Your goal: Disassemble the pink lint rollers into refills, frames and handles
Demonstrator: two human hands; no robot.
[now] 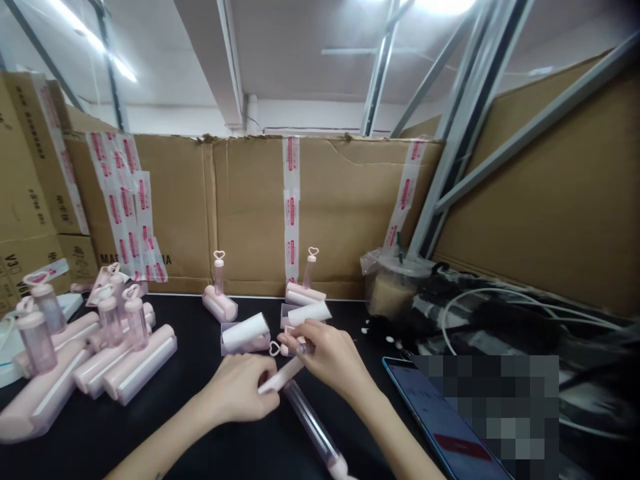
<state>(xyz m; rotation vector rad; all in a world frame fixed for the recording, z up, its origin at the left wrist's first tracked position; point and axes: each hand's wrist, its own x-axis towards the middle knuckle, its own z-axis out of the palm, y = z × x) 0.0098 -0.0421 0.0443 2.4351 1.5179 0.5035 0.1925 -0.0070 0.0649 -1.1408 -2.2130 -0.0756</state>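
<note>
My left hand [246, 387] is closed on one end of a narrow pale pink plastic piece [285, 375], whose exact kind I cannot make out. My right hand [327, 353] pinches the other end, its fingertips partly hiding it. Just below them a clear tube with a pink end [314, 423] lies slanted on the black table [200, 433]. A small pink heart-shaped loop [275, 348] shows between the hands. Beyond them are white paper rolls [245, 332] in pink covers, and pink lint rollers [220, 303] with upright clear handles topped by heart loops.
Several finished-looking pink lint rollers [140, 363] are grouped at the left. A phone [440, 420] lies at the right, near a bagged iced drink [393, 290] and a white cable [450, 313]. Taped cardboard [250, 207] walls the back; metal frame bars [450, 160] rise at right.
</note>
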